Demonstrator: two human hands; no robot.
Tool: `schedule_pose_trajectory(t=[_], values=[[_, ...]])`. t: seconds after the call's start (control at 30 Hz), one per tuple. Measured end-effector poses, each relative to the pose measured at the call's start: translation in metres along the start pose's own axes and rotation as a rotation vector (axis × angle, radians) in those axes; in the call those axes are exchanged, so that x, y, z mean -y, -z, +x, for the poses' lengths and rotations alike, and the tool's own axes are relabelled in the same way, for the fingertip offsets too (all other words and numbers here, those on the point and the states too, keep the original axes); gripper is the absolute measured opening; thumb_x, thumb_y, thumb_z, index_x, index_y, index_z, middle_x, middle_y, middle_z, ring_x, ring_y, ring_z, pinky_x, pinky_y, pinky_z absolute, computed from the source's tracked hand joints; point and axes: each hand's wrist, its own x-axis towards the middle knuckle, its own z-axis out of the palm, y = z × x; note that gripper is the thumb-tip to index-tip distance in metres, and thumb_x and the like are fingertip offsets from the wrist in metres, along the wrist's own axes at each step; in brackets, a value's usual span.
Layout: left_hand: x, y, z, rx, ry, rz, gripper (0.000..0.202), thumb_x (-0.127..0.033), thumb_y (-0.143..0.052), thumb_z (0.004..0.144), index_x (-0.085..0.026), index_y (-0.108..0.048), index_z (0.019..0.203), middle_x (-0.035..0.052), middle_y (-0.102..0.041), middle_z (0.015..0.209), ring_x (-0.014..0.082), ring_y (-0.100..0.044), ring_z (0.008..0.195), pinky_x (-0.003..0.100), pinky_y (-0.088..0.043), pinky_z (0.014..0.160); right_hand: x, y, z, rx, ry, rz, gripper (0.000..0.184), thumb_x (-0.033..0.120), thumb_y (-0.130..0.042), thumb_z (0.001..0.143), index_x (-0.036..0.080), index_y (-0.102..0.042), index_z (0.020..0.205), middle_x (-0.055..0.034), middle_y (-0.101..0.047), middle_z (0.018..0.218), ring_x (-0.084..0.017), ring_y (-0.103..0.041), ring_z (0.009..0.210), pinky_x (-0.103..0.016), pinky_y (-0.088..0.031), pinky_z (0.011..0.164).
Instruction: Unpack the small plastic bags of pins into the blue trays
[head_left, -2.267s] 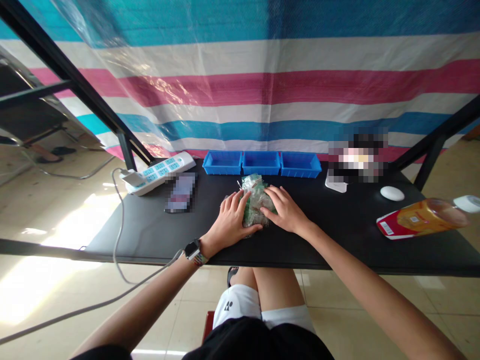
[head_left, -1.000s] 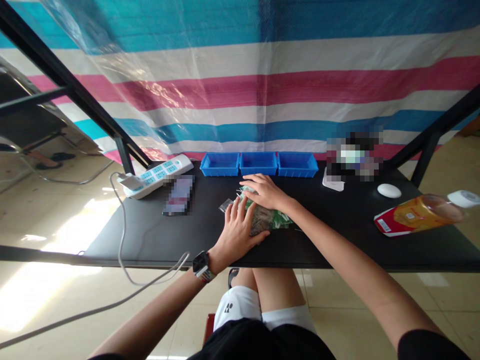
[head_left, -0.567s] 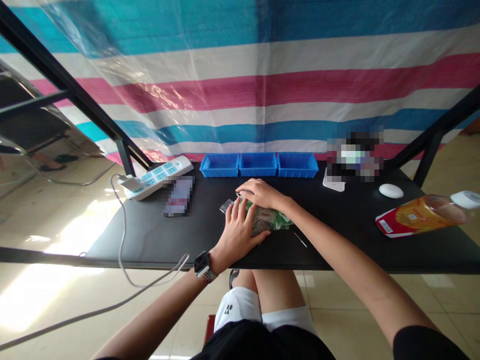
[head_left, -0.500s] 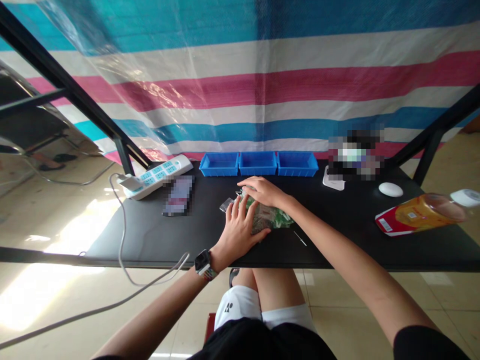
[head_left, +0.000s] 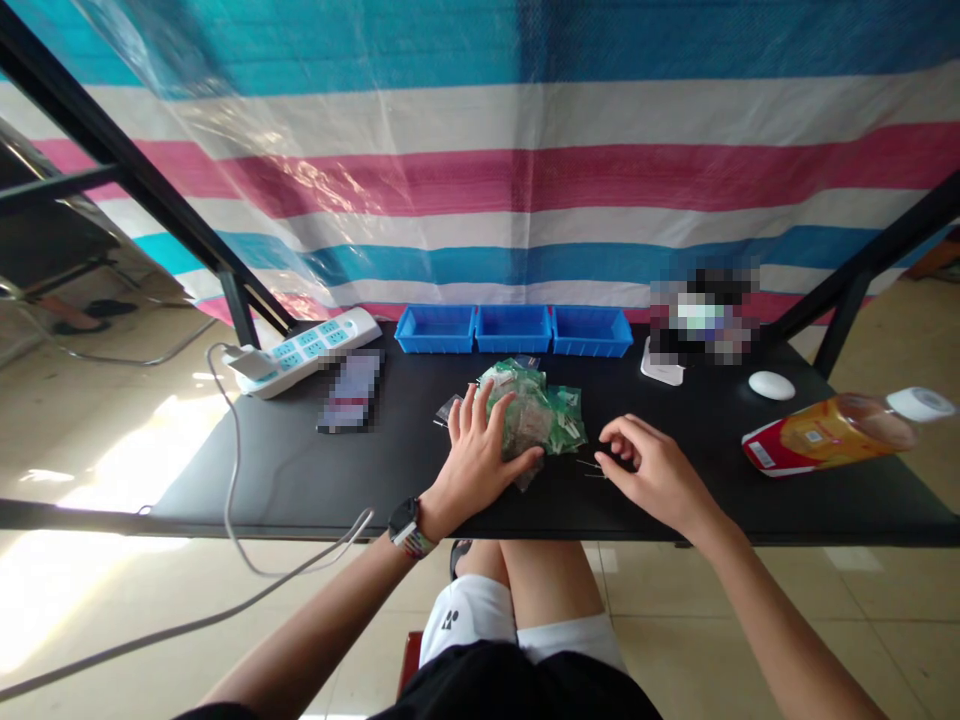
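My left hand [head_left: 480, 445] lies with spread fingers over the left side of a pile of small clear and green plastic bags [head_left: 566, 415]. What the bags contain is too small to make out. To the right of the pile, my right hand [head_left: 652, 468] is just above the black table, fingers loosely curled and thumb apart from them. By its thumb tip are thin, needle-like pieces [head_left: 592, 468]; I see no grip on them. Behind the bags stand three blue bins [head_left: 514, 335] in a row.
A white power strip [head_left: 307, 350] with a plugged-in cable and a blurred phone [head_left: 351, 390] lie on the left. On the right are a white case [head_left: 661, 362], a white oval object [head_left: 771, 385] and a bottle [head_left: 840, 435] lying on its side. A striped sheet [head_left: 480, 180] hangs behind.
My right hand has left the bag pile and moved right and nearer to me, beside the thin pieces. More of the bags show. My left hand stays on the pile.
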Motion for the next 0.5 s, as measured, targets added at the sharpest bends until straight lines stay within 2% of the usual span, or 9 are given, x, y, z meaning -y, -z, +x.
schedule_pose_trajectory(t=[0.13, 0.3, 0.37, 0.5], values=[[-0.002, -0.001, 0.005, -0.017, 0.02, -0.043, 0.072, -0.062, -0.06, 0.102, -0.022, -0.042, 0.159, 0.0204, -0.031, 0.174, 0.0431, -0.02, 0.166, 0.069, -0.019, 0.131, -0.007, -0.008, -0.028, 0.002, 0.02, -0.12, 0.007, 0.022, -0.066, 0.093, 0.026, -0.067, 0.098, -0.0039, -0.067, 0.095, -0.022, -0.069, 0.086, -0.033, -0.055, 0.075], [-0.011, 0.006, 0.003, -0.028, -0.045, -0.015, 0.068, -0.055, -0.06, 0.103, -0.02, -0.044, 0.159, 0.0204, -0.028, 0.176, 0.0422, -0.015, 0.167, 0.068, -0.014, 0.133, -0.01, -0.025, -0.033, -0.124, 0.094, -0.204, 0.011, 0.02, -0.06, 0.099, 0.025, -0.07, 0.098, -0.0068, -0.07, 0.096, -0.025, -0.07, 0.093, -0.037, -0.056, 0.085], [-0.015, 0.013, 0.0, 0.022, -0.123, -0.023, 0.067, -0.051, -0.062, 0.102, -0.021, -0.045, 0.159, 0.0189, -0.029, 0.176, 0.0414, -0.016, 0.167, 0.067, -0.016, 0.133, -0.011, -0.028, -0.033, -0.143, 0.093, -0.192, 0.011, 0.021, -0.06, 0.101, 0.025, -0.071, 0.099, -0.0068, -0.07, 0.095, -0.025, -0.07, 0.092, -0.037, -0.056, 0.084], [-0.014, 0.028, -0.008, 0.194, -0.329, -0.037, 0.071, -0.037, -0.068, 0.094, -0.024, -0.046, 0.161, 0.0144, -0.028, 0.178, 0.0429, -0.015, 0.167, 0.068, -0.016, 0.134, -0.015, -0.029, -0.033, -0.154, 0.089, -0.148, 0.011, 0.023, -0.061, 0.103, 0.025, -0.072, 0.102, -0.0065, -0.07, 0.095, -0.025, -0.07, 0.093, -0.037, -0.055, 0.083]])
